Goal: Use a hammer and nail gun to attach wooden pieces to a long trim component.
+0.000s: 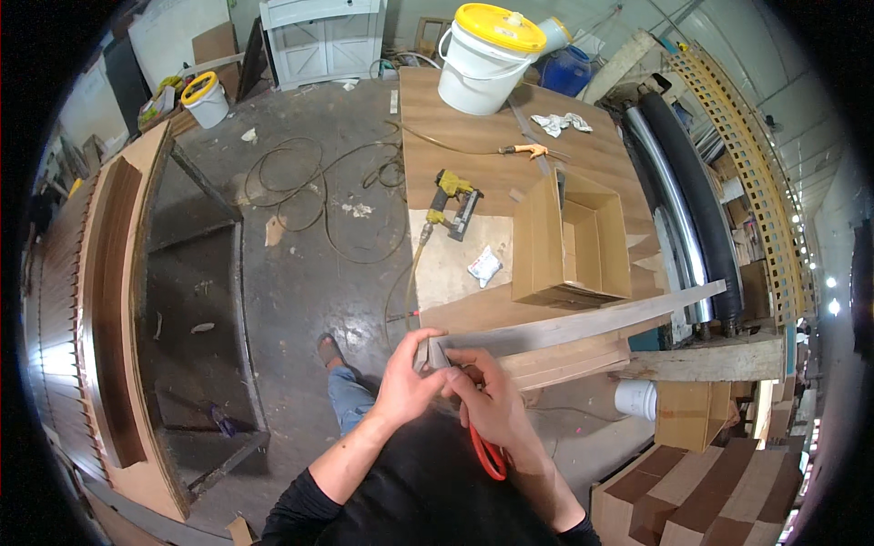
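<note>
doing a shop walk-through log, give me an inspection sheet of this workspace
surface: wooden worktable, brown top with a pale patch by the nail gun.
job's things: long grey strip lies across stacked boards; left hand grips its near end, right hand touches it there, with a red-handled tool under the right wrist.
clutter: open cardboard box, yellow nail gun, white bucket with yellow lid, crumpled rag, small white packet.
fingers: both hands closed on the strip's end.
cables: hose looped on the floor, another runs to the nail gun.
surroundings: curved wooden frame on the left, cardboard boxes at lower right.
</note>
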The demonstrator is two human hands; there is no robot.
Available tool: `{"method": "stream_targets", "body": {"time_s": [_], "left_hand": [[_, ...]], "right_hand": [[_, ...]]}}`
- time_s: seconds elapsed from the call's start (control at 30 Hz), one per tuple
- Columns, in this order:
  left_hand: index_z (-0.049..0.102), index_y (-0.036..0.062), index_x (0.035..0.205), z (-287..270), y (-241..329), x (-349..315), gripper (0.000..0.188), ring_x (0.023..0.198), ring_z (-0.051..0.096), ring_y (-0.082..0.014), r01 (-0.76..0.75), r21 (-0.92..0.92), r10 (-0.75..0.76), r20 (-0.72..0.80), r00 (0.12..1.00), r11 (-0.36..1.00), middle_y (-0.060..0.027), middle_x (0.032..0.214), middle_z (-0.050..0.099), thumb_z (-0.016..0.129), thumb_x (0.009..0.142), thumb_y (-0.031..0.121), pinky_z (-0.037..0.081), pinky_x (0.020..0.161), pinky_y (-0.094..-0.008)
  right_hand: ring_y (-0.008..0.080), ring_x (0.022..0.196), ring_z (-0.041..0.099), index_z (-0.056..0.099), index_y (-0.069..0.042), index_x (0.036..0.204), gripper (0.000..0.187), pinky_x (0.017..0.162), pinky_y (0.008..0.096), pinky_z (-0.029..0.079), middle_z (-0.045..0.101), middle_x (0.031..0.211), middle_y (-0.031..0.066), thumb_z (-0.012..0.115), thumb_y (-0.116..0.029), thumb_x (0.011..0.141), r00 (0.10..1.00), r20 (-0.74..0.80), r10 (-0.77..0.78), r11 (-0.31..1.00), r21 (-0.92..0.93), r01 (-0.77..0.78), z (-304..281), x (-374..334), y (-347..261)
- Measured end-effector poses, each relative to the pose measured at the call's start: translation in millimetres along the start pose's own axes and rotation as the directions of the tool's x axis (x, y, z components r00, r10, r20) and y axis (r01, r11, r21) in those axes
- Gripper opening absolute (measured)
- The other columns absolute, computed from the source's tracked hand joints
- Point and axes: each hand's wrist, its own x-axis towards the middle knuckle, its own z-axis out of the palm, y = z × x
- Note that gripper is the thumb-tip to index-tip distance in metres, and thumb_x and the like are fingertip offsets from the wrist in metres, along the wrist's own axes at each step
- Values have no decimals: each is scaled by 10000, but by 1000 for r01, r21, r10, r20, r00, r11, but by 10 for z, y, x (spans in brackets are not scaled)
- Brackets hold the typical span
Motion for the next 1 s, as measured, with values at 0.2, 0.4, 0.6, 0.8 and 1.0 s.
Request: {"method": "stream_targets", "body": {"time_s": [0.2, 0.4, 0.6, 0.8, 1.0], "left_hand": [[570, 68, 1281, 21, -38, 24, 557, 1162, 617, -294, -54, 89, 57, -27, 998, 995, -150, 1212, 633, 804, 777, 85, 485, 988, -375], [570, 64, 1273, 50, -90, -3, 563, 1203, 603, -306, -68, 171, 74, -29, 997, 983, -163, 1239, 630, 823, 770, 99, 465, 1023, -379], [547, 64, 1296, 53, -60, -28, 578, 1173, 614, -286, -74, 105, 80, -50, 996, 992, -149, 1220, 634, 798, 776, 83, 483, 991, -378], [539, 61, 1306, 54, -51, -21, 558, 1133, 620, -275, -98, 155, 109, -66, 992, 983, -153, 1207, 628, 757, 793, 70, 492, 969, -380], [544, 49, 1288, 84, -256, 25, 548, 1117, 615, -280, -122, 180, 136, -70, 988, 976, -158, 1184, 626, 784, 798, 94, 482, 973, -373]], "right_hand": [[70, 544, 532, 524, -48, 1313, 298, 438, 231, 404, 604, 789, 43, 547, -117, 1024, 878, -243, -413, 862, -415, 290, 25, 29, 446], [68, 549, 523, 510, -62, 1335, 314, 441, 222, 415, 603, 791, 42, 539, -107, 1026, 924, -381, -27, 943, 297, 150, -291, -272, -73], [79, 517, 517, 536, -27, 1314, 313, 441, 227, 430, 618, 804, 69, 570, -134, 1022, 991, -124, -56, 996, 64, 65, -28, -45, 126], [85, 513, 523, 546, -12, 1295, 304, 428, 239, 430, 613, 797, 67, 568, -142, 1021, 986, -85, -147, 989, 2, 147, 71, 2, 231], [191, 738, 631, 603, -33, 1217, 264, 667, 331, 502, 638, 912, 141, 596, -137, 974, 891, 85, -446, 883, -124, 453, 237, -10, 262]]}}
